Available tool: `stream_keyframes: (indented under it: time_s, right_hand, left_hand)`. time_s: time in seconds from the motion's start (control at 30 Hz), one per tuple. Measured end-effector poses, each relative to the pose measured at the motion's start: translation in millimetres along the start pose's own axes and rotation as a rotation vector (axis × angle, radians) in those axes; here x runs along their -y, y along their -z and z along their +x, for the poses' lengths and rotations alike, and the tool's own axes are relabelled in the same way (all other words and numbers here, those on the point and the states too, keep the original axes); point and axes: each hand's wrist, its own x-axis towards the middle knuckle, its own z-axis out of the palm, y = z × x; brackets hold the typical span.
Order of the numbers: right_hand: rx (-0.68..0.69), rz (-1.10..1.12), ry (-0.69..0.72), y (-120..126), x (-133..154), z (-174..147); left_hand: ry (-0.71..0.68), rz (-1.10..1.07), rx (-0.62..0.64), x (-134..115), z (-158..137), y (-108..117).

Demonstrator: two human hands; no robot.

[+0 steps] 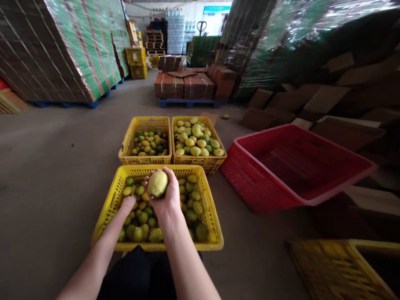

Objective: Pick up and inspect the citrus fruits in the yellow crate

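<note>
A pale yellow-green lemon [157, 183] is held up over the near yellow crate [212, 225], its long axis tilted slightly, the blunt upper end turned toward the far right. It is cupped from behind and below by the right hand [167, 196], whose grip is closed around it — fingers are seen wrapped over its top and right flank, the thumb along its left. The left hand [128, 203] is lowered among the fruit in the same crate; whether its grip is clenched cannot be told. Two more yellow crates [145, 158] of fruit are set just beyond, a red crate [250, 179] is tilted at the right, and all are stood on a grey concrete floor [56, 166] between wrapped pallets of cardboard [62, 50].
</note>
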Motion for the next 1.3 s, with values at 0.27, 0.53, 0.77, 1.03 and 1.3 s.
stream_keyframes:
  time_s: [0.27, 0.53, 0.77, 1.03, 1.3]
  right_hand:
    - [-0.04, -0.027, 0.123, 6, 5, 7]
    - [-0.006, 0.053, 0.212, 3, 5, -15]
    - [0.17, -0.176, 0.436, 0, 18, -18]
    - [0.203, -0.229, 0.374, 22, 4, -8]
    - [0.136, -0.307, 0.318, 12, -2, 4]
  left_hand:
    - [0.123, -0.073, -0.172, -60, -39, -5]
    - [-0.067, -0.937, 0.153, -252, -114, -81]
    - [-0.01, -1.054, 0.033, -266, -150, -115]
    - [-0.012, -1.083, -0.046, -209, -144, -104]
    - [0.037, -0.8, -0.294, -208, -119, -83]
